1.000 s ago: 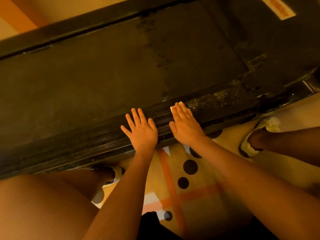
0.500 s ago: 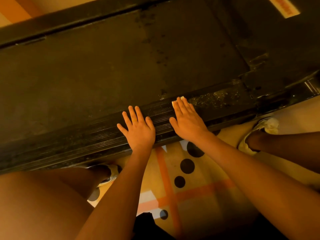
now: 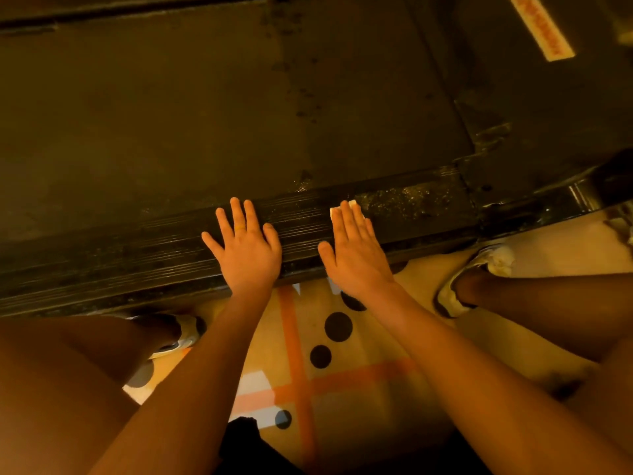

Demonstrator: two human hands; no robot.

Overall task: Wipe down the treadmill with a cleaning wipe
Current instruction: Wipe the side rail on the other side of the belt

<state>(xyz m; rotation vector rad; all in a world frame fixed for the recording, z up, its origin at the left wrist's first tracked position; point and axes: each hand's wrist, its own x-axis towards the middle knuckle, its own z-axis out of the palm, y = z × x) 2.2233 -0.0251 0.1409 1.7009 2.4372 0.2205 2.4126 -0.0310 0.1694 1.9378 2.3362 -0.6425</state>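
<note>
The black treadmill fills the upper half of the view, its dark belt (image 3: 205, 114) stretching across and a ribbed side rail (image 3: 137, 255) running along the near edge. My right hand (image 3: 356, 248) lies flat on the rail with a white cleaning wipe (image 3: 352, 204) pressed under the fingers; only its edge shows past the fingertips. My left hand (image 3: 245, 245) rests flat on the rail beside it, fingers spread, holding nothing. A wet, speckled patch (image 3: 411, 198) sits on the rail just right of the wipe.
Below the rail is a patterned floor (image 3: 342, 371) with orange stripes and black dots. My knees and light shoes (image 3: 476, 279) flank the arms. A white and orange label (image 3: 541, 25) sits on the treadmill's front cover at upper right.
Both hands have slid a little leftward along the rail, the right hand carrying the wipe away from the wet patch.
</note>
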